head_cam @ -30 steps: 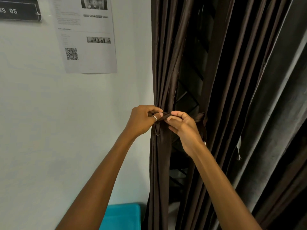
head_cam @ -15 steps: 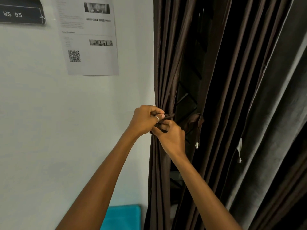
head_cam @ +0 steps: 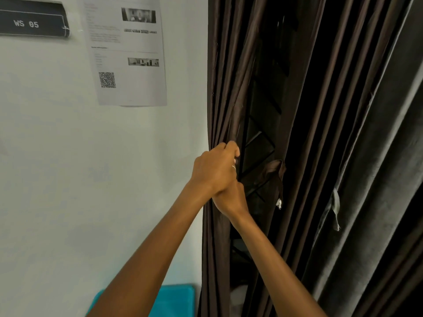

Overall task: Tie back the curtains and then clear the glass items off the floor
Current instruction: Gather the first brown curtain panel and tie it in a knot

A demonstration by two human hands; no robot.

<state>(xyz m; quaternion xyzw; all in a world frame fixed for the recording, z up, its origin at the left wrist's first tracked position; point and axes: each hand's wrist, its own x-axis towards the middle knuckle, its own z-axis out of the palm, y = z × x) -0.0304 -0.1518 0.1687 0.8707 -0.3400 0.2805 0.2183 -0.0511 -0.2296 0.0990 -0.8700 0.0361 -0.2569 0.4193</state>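
The brown curtain (head_cam: 217,88) hung bunched into narrow folds at the window's left edge, just beside the wall (head_cam: 68,179). The left hand (head_cam: 214,171) had its fingers curled round the top of that bunch. The right hand (head_cam: 230,199) sat directly beneath, touching the left. Its fingers were hidden behind the left hand, so I cannot tell whether they were gripping cloth or strap. The tie-back strap (head_cam: 273,172) dangled loose to the right, white-tagged end down, apart from both hands.

The gathering looked done and the binding not. To do it well, the left hand should probably keep the folds squeezed tight while the right reaches for the loose strap, draws it round the whole bunch and fastens it snugly. Slack folds would likely slip out.

Behind the gap showed a louvred window (head_cam: 258,145), and further right a grey curtain (head_cam: 377,156) hung untied. On the wall were a printed sheet (head_cam: 128,53) and a WS 05 sign (head_cam: 32,21). A teal plastic container (head_cam: 176,298) sat below. No floor or glass items were in view.
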